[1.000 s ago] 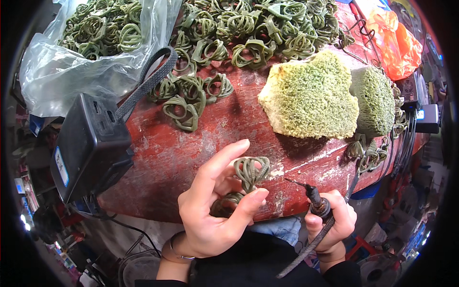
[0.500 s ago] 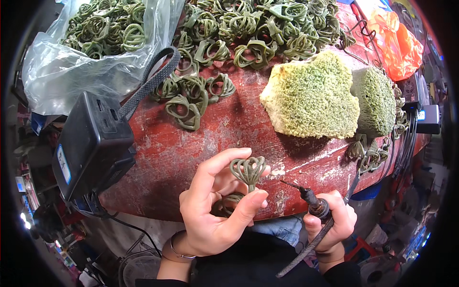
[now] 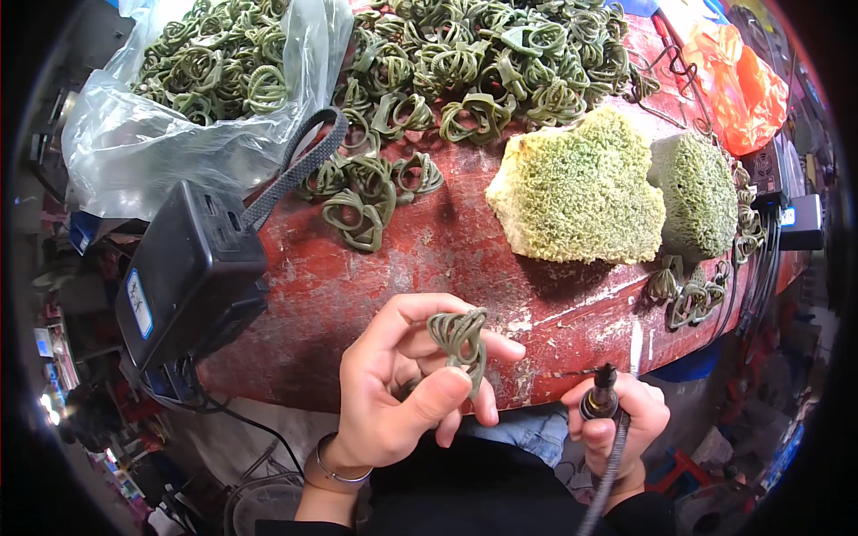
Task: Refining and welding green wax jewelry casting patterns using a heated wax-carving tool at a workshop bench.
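Note:
My left hand (image 3: 402,380) pinches a dark green, wax-like ring (image 3: 458,339) between thumb and fingers, above the table's near edge. Several looping strands form the ring's head, and its band points down toward my thumb. Part of another green piece seems tucked in the palm, mostly hidden. In my right hand (image 3: 630,420) is a pen-shaped tool with a thin dark tip (image 3: 590,371), a black collar and a grey braided cord. That tip points left, apart from the ring. A slim pale blade (image 3: 636,347) stands up behind the right fingers; whether they hold it I cannot tell.
A worn red table (image 3: 393,286) carries a heap of green rings (image 3: 483,54) and a small group (image 3: 357,201). Left are a clear bag of rings (image 3: 214,76) and a black strapped box (image 3: 201,268). Right are two rough green blocks (image 3: 581,192) (image 3: 702,196) and an orange bag (image 3: 737,85).
My left hand has turned the ring, so its head tilts left and its band shows. My right hand has rotated the pen-shaped tool, and its cord swings toward the lower edge.

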`<state>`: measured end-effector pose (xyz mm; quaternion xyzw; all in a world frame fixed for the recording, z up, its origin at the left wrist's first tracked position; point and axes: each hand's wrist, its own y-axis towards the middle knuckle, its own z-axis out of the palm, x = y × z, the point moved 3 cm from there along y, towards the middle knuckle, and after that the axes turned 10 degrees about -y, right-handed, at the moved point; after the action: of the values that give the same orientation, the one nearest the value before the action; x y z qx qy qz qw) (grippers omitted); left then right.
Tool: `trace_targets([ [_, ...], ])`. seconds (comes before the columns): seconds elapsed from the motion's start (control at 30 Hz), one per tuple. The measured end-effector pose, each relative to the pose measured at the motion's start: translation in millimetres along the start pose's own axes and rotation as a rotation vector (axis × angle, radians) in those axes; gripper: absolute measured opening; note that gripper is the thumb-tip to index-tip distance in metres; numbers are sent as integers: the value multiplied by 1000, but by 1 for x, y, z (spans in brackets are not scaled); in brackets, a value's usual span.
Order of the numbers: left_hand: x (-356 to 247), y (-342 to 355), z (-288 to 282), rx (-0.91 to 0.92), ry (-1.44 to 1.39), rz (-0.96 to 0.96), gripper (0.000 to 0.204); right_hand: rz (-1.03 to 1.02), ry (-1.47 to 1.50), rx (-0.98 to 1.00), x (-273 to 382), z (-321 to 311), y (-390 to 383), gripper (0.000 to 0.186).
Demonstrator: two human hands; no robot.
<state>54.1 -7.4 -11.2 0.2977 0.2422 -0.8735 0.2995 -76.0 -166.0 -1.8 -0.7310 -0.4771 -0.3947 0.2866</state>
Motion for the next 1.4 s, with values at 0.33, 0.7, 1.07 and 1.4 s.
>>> trace_targets([
  [0.33,0,-1,14,100,-257,-179,58,612,590,140,14,-8,6,23],
  [0.7,11,-12,26,1,-133,-228,75,-51,497,49,27,2,9,47],
  [1.07,20,-23,29,172,-250,-342,60,-124,518,62,45,14,15,55],
  [1.4,24,-26,36,205,-287,-366,62,-136,358,-44,44,11,0,50],
])
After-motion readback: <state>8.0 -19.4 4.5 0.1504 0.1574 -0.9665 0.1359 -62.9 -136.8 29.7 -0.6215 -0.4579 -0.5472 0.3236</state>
